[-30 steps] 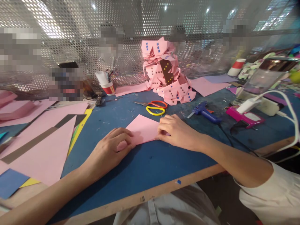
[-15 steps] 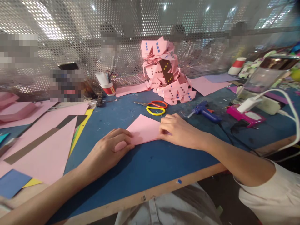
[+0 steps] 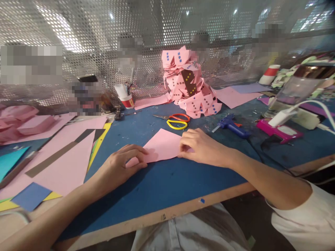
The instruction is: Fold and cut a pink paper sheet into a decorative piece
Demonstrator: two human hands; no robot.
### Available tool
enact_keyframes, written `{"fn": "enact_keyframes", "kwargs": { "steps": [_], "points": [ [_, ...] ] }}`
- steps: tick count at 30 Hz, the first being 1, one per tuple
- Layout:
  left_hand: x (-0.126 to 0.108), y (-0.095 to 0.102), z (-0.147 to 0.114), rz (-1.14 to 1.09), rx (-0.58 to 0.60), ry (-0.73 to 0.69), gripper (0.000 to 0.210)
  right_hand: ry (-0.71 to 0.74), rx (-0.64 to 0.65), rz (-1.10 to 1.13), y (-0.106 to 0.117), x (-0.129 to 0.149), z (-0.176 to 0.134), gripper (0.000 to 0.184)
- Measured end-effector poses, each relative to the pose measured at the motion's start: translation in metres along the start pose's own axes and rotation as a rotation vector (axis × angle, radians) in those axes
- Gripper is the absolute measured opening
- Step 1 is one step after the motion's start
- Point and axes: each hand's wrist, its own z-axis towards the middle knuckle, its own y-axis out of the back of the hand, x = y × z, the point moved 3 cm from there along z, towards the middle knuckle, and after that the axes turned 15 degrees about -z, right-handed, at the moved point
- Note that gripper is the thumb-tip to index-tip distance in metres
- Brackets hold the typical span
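Observation:
A sheet of pink paper point(image 3: 164, 146), folded to a rough triangle with its peak pointing away from me, lies on the blue tabletop. My left hand point(image 3: 130, 157) grips its left corner between thumb and fingers. At the right corner, my right hand point(image 3: 195, 144) is closed on the same paper, its fingers curled and covering part of it. Just beyond the paper lie scissors point(image 3: 178, 121) with one red and one yellow handle loop. A blue glue gun point(image 3: 231, 126) rests to the right of my right hand.
Behind the scissors stands a pink folded-paper model point(image 3: 193, 101) against a perforated metal screen point(image 3: 146, 42). Pink sheets point(image 3: 65, 167) and a blue paper square point(image 3: 31, 196) lie left. A pink device with a cable point(image 3: 278, 129) and a clear container point(image 3: 285, 89) stand right.
The view has turned slightly left, so the background sits further right. Both hands keep their hold on the pink paper, which has barely moved.

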Motion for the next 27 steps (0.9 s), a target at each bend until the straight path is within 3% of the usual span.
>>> {"fn": "enact_keyframes", "kwargs": {
  "steps": [7,14,27],
  "points": [
    [0.0001,-0.0008,-0.0006,-0.026,0.000,-0.017,0.017,0.032,-0.015,0.034,-0.0039,0.0022,0.0011,0.014],
    [-0.0004,0.0005,-0.0007,-0.046,0.023,-0.020,0.017,0.016,0.000,0.032,-0.0043,0.0020,0.0024,0.018],
    [0.0040,0.0004,-0.0028,0.116,0.030,-0.020,0.023,-0.006,0.006,0.007,-0.0042,0.0043,0.0032,0.017]
  ]
}}
